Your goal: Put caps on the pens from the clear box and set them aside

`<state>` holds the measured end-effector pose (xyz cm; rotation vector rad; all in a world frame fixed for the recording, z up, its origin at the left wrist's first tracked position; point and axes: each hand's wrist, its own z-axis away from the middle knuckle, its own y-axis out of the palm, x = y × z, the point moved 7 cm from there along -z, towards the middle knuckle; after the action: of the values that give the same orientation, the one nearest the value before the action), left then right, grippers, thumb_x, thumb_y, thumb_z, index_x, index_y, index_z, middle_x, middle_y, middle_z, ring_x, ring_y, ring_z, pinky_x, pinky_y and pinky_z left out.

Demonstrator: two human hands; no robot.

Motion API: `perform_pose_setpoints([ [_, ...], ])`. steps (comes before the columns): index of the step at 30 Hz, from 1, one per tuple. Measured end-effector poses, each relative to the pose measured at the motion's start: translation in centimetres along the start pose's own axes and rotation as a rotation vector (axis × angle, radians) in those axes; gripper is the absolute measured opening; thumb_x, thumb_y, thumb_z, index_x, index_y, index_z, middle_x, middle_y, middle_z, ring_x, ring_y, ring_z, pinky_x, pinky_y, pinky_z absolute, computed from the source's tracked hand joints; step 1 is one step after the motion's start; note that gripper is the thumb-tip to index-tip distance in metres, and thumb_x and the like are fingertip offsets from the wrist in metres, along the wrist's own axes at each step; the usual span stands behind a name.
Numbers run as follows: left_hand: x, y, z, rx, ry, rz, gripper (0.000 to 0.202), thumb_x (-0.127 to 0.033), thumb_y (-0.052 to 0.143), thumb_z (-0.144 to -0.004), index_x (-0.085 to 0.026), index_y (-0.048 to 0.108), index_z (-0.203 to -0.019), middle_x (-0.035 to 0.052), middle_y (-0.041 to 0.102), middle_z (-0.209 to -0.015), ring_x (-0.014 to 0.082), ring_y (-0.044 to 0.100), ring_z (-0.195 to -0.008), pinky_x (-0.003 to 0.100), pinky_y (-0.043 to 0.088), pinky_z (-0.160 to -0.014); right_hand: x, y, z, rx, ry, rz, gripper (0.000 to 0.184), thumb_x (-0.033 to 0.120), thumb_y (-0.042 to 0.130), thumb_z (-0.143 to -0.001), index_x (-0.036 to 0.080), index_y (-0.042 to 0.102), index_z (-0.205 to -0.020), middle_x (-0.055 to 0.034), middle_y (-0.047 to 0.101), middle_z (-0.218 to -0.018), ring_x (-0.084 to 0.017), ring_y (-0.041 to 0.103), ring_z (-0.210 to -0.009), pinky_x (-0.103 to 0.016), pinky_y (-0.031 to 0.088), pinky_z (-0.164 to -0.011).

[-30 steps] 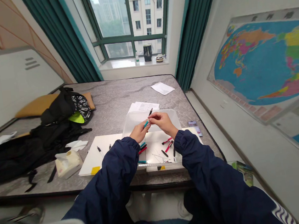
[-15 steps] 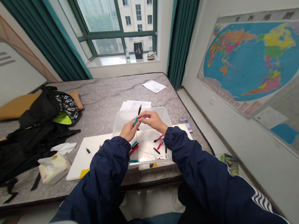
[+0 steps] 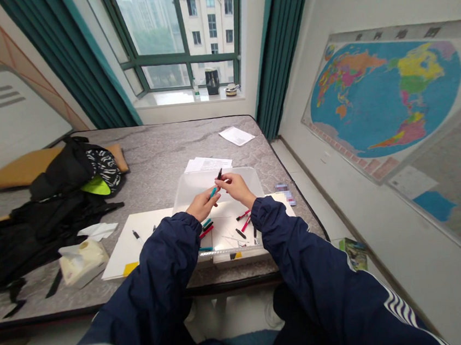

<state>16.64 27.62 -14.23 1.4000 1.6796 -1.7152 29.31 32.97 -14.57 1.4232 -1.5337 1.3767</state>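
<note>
Left hand point(image 3: 203, 204): pinching slim teal plastic pen piece point(image 3: 213, 192)
Right hand point(image 3: 237, 187): pinching slim black pen piece point(image 3: 219, 173)
Pen pieces: over translucent plastic tray point(image 3: 188, 185) — probably light, stiff, slick — best held mid-barrel

Grey marbled table point(image 3: 157, 147): black bag point(image 3: 26, 229) at left, tissue box point(image 3: 84, 264), white panel point(image 3: 118, 244), papers point(image 3: 207, 164) (one sheet point(image 3: 236, 136) apart, farther back).

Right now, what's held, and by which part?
Left hand: teal pen piece, grip point unclear. Right hand: dark pen piece, apparently by its lower end.
</note>
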Motion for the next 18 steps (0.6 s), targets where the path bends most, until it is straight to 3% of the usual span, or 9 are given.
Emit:
perform_pose_setpoints([
  [6,0.0,0.4,0.1,0.045,0.002,-0.023,0.051,-0.052,0.046,-0.086,-0.017,0.063,-0.117,0.0076,0.069,-0.103,0.0165,0.064,-0.067,0.034,0.054,-0.075,0.4,0.6,0.3,0.080,-0.027,-0.003,0.026,0.036,0.063,-0.079,0.014,0.071,-0.091,-0.0048,0.071,-0.082,-0.013,0.063,-0.068,-0.025,0.050,-0.066],
  [18,1.6,0.5,0.1,0.068,-0.026,-0.226,0.044,-0.051,0.041,-0.089,-0.016,0.067,-0.096,0.0040,0.067,-0.073,0.0201,0.063,-0.070,0.033,0.049,-0.073,-0.4,1.6,0.2,0.158,-0.060,0.120,0.027,0.034,0.063,-0.080,0.014,0.072,-0.095,-0.0053,0.071,-0.083,-0.014,0.062,-0.067,-0.026,0.049,-0.065],
])
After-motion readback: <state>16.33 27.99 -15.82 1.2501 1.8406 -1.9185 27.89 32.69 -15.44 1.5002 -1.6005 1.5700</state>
